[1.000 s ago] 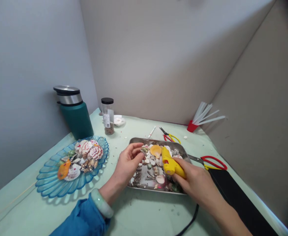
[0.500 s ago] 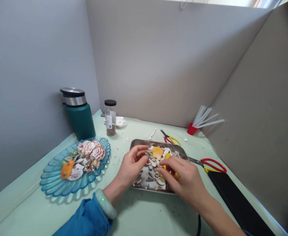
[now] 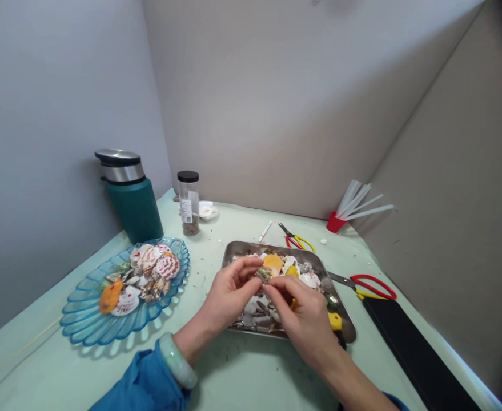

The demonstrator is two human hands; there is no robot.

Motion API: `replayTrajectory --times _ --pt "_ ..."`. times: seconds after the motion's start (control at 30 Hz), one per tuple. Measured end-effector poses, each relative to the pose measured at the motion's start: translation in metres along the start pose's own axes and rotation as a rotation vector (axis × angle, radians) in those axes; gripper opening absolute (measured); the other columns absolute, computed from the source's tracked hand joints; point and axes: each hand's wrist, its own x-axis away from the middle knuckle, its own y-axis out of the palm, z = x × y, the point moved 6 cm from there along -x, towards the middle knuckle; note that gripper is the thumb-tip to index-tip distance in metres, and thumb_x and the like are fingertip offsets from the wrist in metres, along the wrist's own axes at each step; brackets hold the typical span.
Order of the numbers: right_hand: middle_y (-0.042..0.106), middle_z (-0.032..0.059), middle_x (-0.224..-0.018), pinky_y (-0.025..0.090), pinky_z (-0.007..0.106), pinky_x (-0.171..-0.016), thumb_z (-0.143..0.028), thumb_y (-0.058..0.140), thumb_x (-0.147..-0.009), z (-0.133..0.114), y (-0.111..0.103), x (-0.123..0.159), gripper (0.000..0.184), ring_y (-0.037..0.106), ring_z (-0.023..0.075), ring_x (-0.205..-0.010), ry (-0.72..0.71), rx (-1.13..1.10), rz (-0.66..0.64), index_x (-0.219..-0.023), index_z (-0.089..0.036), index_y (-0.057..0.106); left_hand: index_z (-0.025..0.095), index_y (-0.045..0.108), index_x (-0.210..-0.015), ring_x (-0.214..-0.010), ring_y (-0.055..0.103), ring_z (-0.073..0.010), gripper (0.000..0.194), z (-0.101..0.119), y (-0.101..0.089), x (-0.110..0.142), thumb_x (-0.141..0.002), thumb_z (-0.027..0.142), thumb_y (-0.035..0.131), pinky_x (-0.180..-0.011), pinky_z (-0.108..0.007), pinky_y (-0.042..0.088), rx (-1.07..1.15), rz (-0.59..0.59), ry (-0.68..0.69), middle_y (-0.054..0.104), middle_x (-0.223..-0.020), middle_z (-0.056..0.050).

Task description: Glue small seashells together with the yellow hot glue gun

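Gripping a small greenish shell (image 3: 263,274) between the closed thumb and fingertips of the left hand (image 3: 229,291), just above the metal tray (image 3: 344,308). Bringing the thumb and forefinger of the right hand (image 3: 304,308) together at the same shell; unclear whether gripping it too or only touching. Around the left wrist, a pale green bangle (image 3: 177,359). Under the hands, inside the tray, many loose shells, among them an orange scallop shell (image 3: 273,262); also a yellow glue gun (image 3: 335,321), partly hidden by the right hand. Behind the tray, a white marker (image 3: 265,232) and small scissors (image 3: 297,238). To the right, large scissors (image 3: 370,285) beside a long black slab (image 3: 409,342); farther back, translucent glue sticks (image 3: 353,201) leaning in a red cup (image 3: 335,222). To the left, a blue scalloped dish (image 3: 77,319) heaped with shells, near an upright teal flask (image 3: 134,208) and a black-lidded jar (image 3: 189,205).
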Motion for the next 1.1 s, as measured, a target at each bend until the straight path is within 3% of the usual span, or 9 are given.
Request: replayTrajectory --times 0.17,0.37,0.57,1.1 --pt "0.063 0.0008 -0.070 0.041 0.024 -0.061 -0.027 0.055 -0.089 0.008 0.002 0.001 0.019 0.056 0.0138 -0.063 0.165 -0.132 -0.047 -0.076 -0.018 0.064 0.013 0.061 -0.099 -0.085 0.063 -0.0169 0.029 -0.003 0.002 0.001 -0.073 0.022 0.072 -0.070 -0.025 0.050 -0.022 -0.063 0.014 0.068 -0.090 -0.006" --pt "0.047 -0.0039 -0.056 0.033 0.022 -0.051 -0.034 0.054 -0.089 0.020 0.006 0.002 0.027 0.042 0.0103 -0.053 0.328 -0.312 -0.122 -0.069 -0.017 0.060 0.013 0.061 -0.101 -0.085 0.062 -0.0163 0.029 -0.004 0.001 0.001 -0.074 0.021 0.071 -0.071 -0.026 0.051 -0.052 -0.085 0.009 0.068 -0.093 -0.007" --pt "0.040 -0.0067 -0.051 0.026 0.021 -0.045 -0.039 0.056 -0.086 0.024 0.011 0.001 0.031 0.033 0.0075 -0.046 0.456 -0.483 -0.208 -0.065 -0.017 0.054 0.011 0.063 -0.098 -0.081 0.062 -0.0141 0.028 -0.001 0.004 0.002 -0.073 0.020 0.072 -0.070 -0.024 0.050 -0.040 -0.111 -0.008 0.069 -0.092 -0.007" --pt "0.043 -0.0083 -0.047 0.021 0.020 -0.041 -0.040 0.066 -0.079 0.030 0.019 0.006 0.034 0.031 0.0041 -0.038 0.640 -0.796 -0.279 -0.060 -0.017 0.050 0.014 0.063 -0.099 -0.085 0.064 -0.0179 0.030 -0.002 0.008 0.003 -0.073 0.025 0.074 -0.072 -0.028 0.051 -0.011 -0.138 -0.036 0.069 -0.093 -0.007"
